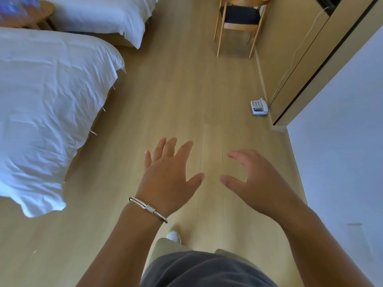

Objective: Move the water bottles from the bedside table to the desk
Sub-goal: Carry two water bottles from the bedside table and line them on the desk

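Both hands are held out over the wooden floor (176, 90), backs up, holding nothing. The left hand (167, 175) has its fingers straight and spread, the thumb angled toward the other hand; a silver bracelet (148, 209) circles its wrist. The right hand (255, 183) is loosely curved, fingers and thumb apart, with only air between them. The two thumbs point at each other with a narrow strip of floor between.

No water bottles can be seen, so neither their place nor which way they point can be told.

To the left of the left hand lies the near bed (47, 112) with rumpled white bedding hanging toward the floor; beyond it stands a second bed (99, 17), and between them a round wooden bedside table (44, 9) is partly in view. Far ahead of the right hand a wooden chair (240, 19) with a dark seat stands against the wooden wall panel (290, 65). Nearer, ahead and to the right of the right hand, a white telephone (259, 107) sits on the floor at the foot of that panel, its cord running up the panel. Below the hands, a white shoe (173, 236) shows.
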